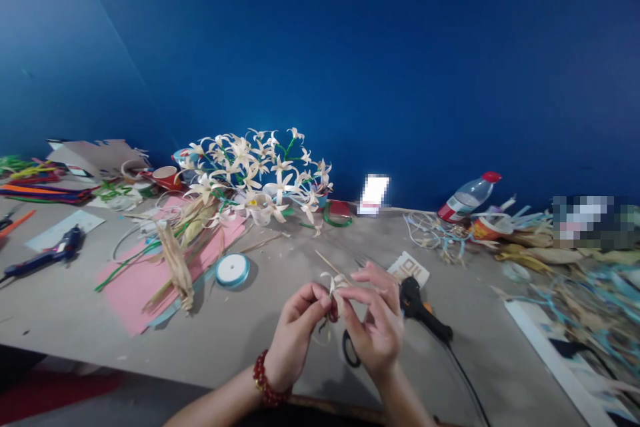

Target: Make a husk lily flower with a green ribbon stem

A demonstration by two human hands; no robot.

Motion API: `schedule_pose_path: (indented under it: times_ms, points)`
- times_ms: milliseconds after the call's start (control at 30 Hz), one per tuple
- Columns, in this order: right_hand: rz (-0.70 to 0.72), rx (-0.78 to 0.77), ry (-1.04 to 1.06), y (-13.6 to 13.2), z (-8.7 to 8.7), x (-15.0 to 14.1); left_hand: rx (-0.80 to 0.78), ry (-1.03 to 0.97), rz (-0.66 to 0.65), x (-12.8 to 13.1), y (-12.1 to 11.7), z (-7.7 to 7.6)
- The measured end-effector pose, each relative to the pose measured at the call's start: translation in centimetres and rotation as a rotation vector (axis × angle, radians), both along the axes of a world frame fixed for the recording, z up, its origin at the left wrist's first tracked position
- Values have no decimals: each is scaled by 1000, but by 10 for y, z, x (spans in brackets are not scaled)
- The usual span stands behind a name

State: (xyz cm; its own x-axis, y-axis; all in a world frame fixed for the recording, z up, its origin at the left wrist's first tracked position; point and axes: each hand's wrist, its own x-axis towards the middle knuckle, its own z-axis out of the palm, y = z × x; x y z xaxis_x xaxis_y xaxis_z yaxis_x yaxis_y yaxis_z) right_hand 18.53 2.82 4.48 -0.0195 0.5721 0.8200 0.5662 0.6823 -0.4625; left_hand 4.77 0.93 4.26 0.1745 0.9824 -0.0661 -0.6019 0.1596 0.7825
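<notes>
Over the table's front part, a small cream-white flower (334, 283) with thin petals, like dried husk, is between my two hands. My left hand (300, 320), with a red bead bracelet on the wrist, pinches it low down between thumb and fingertips. My right hand (377, 323) has thumb and forefinger closed at the petals, its other fingers raised. The exact contact is partly hidden by the fingers. A black loop handle (351, 349) shows below my right hand. Just right of that hand lies a black glue gun (427, 313), its cord trailing toward me.
Behind stands a cluster of similar white flowers (260, 167) on green stems. Left are a blue ribbon spool (233, 270), pink paper (135, 287), dried husks (175, 263) and a blue glue gun (57, 253). Right are a bottle (467, 198), a paper cup (490, 227) and a power strip (550, 360).
</notes>
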Motion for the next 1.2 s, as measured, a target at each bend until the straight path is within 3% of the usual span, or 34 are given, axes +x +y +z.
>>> schedule_pose_path:
  times_ms: [867,1033,1100,1200]
  points:
    - [-65,50,43,2,-6,-8,-9,-31,2,2,0,2]
    - [-117,129,76,-8,-9,0,31,-13,18,0,0,-4]
    - [-82,126,70,-14,-12,3,49,14,56,-2,0,-9]
    - [59,-19,172,-21,-15,0,83,80,109,-3,-1,-15]
